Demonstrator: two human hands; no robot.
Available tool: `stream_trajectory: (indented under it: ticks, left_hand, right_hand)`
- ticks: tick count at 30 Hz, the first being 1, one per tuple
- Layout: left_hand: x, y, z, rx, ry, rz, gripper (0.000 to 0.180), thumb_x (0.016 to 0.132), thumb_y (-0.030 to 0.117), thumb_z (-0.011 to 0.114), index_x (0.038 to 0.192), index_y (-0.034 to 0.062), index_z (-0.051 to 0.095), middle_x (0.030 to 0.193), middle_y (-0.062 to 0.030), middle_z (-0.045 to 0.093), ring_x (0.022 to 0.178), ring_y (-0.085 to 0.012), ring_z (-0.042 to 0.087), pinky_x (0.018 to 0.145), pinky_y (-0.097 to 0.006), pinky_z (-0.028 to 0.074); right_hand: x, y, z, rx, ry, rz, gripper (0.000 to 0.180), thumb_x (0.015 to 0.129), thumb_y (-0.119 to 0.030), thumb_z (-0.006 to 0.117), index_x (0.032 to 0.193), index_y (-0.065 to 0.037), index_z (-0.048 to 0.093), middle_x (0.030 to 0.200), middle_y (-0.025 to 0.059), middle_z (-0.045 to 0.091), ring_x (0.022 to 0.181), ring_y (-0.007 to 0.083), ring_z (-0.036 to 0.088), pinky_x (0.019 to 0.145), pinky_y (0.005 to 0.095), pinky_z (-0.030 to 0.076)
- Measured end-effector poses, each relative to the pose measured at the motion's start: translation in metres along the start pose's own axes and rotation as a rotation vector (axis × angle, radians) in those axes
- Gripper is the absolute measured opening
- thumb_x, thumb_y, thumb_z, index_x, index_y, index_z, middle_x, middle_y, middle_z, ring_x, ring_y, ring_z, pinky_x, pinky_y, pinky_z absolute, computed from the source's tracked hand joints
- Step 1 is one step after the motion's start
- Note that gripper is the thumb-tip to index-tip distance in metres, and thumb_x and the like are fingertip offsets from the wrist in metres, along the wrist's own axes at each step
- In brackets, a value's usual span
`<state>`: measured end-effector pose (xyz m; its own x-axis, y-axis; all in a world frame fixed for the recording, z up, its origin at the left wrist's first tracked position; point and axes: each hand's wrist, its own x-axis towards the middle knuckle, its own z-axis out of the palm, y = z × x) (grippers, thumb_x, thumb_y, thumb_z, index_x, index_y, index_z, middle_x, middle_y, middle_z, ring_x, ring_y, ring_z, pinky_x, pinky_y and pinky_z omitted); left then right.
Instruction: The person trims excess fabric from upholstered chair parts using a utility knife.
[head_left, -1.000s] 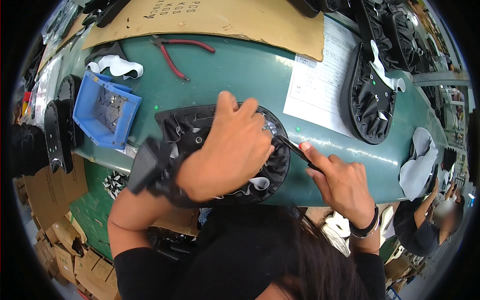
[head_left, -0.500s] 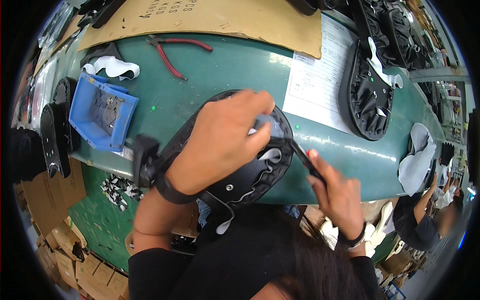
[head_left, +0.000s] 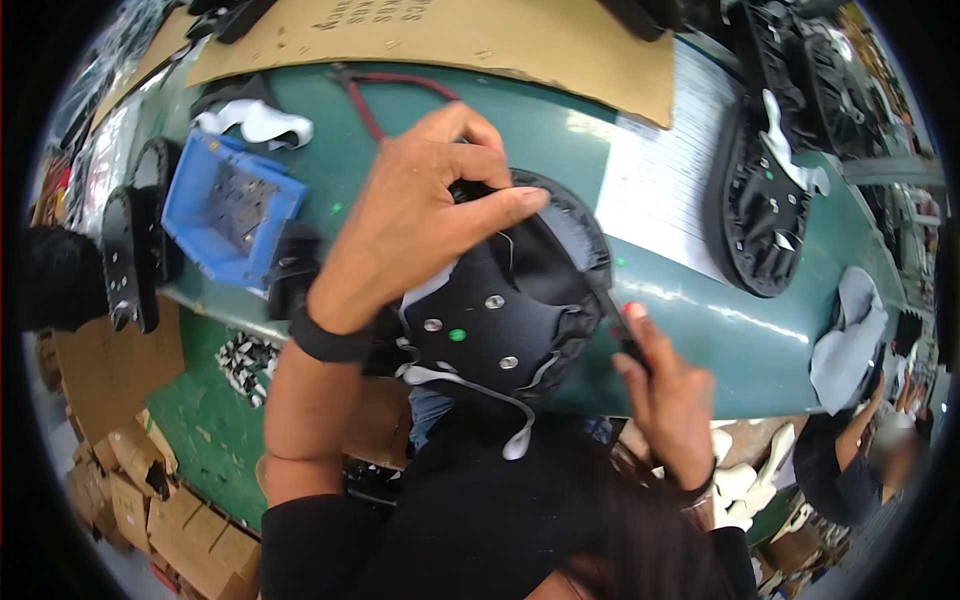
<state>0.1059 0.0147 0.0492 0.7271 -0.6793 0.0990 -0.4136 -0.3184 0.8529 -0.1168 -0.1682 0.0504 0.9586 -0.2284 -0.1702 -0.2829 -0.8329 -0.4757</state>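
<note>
A black padded, gathered piece point(head_left: 470, 325) lies at the table's near edge, with metal eyelets, a green dot and a thin white elastic strap point(head_left: 470, 382) hanging from it. My left hand point(head_left: 420, 205) is closed at its far side, pinching a fold of the black material. My right hand point(head_left: 675, 400) is wrapped round a slim dark tool point(head_left: 612, 310). The tool's tip meets the gathered rim on the right; its exact kind is unclear. Red-handled pliers point(head_left: 365, 108) lie beyond my left hand, partly hidden by it.
Left of my hands stands a blue bin point(head_left: 195, 225) with small scraps. Cardboard point(head_left: 480, 35) covers the far edge. A similar black piece point(head_left: 765, 215) overlaps printed paper point(head_left: 660, 180) on the right, near a grey cloth piece point(head_left: 848, 340). Another person point(head_left: 850, 450) is at far right.
My left hand has moved up and pulled the black material over, exposing more eyelets and the green dot. My right hand stays at the right rim with the tool.
</note>
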Motion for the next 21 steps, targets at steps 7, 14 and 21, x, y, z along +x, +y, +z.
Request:
stream_trajectory:
  ticks: [7, 14, 21]
  left_hand:
    - [-0.022, -0.037, 0.012, -0.013, 0.071, -0.129, 0.027, 0.080, 0.027, 0.075, 0.069, 0.0039, 0.065, 0.073, -0.0034, 0.053, 0.076, -0.0175, 0.049, 0.070, -0.029, 0.038]
    - [-0.031, -0.035, 0.029, 0.070, 0.309, -0.066, 0.024, 0.078, 0.023, 0.078, 0.071, 0.0026, 0.066, 0.071, -0.0040, 0.052, 0.073, -0.0189, 0.047, 0.066, -0.030, 0.039]
    - [-0.032, -0.023, 0.032, 0.172, 0.404, 0.062, 0.019, 0.077, 0.013, 0.076, 0.070, 0.0015, 0.063, 0.088, -0.0069, 0.064, 0.091, -0.0211, 0.062, 0.077, -0.031, 0.046]
  right_hand:
    - [0.028, 0.006, -0.014, -0.122, 0.017, -0.088, 0.049, 0.085, -0.015, 0.067, 0.133, -0.014, 0.054, 0.077, 0.0132, 0.065, 0.062, 0.0330, 0.061, 0.056, 0.0401, 0.044]
    - [0.032, 0.004, -0.010, -0.077, 0.042, -0.128, 0.051, 0.085, -0.013, 0.067, 0.133, -0.010, 0.054, 0.079, 0.0142, 0.066, 0.063, 0.0330, 0.062, 0.055, 0.0390, 0.043]
    - [0.035, 0.001, -0.017, -0.064, -0.068, -0.066, 0.051, 0.087, -0.013, 0.065, 0.135, -0.008, 0.049, 0.094, 0.0204, 0.068, 0.073, 0.0400, 0.065, 0.064, 0.0428, 0.048]
